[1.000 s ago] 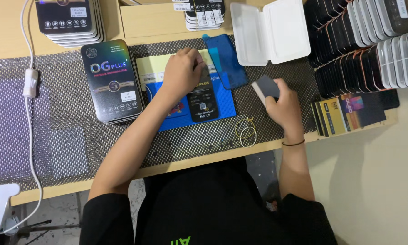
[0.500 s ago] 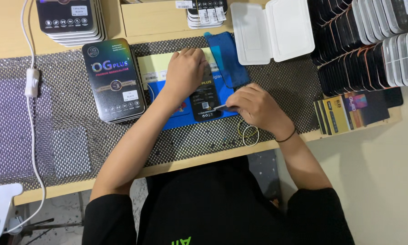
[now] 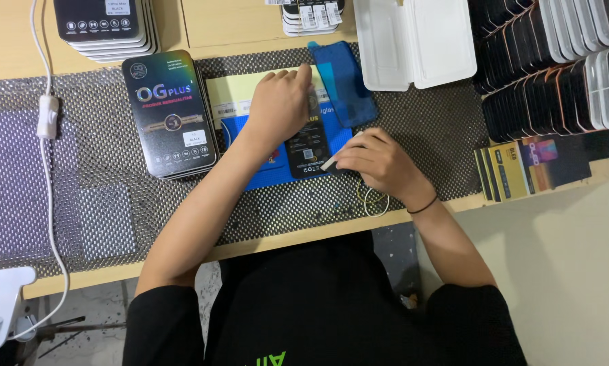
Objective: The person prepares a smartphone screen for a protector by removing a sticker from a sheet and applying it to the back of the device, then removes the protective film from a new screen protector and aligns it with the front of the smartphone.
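On the mesh mat (image 3: pixel 101 135) at mid-table, left hand (image 3: pixel 277 108) lies flat, palm down, pinning a small black packet (image 3: pixel 309 144) onto a blue sheet (image 3: pixel 267 166). Right hand (image 3: pixel 375 163) is closed, pinching a small pale strip (image 3: pixel 330 163) at the packet's lower right corner. Packet looks thin, flat, light, fairly stiff, glossy and probably slippery; if glass is inside, likely fragile, so best held by the edges. Dark with small printed labels. Stack of black boxes (image 3: pixel 170 114) sits just left.
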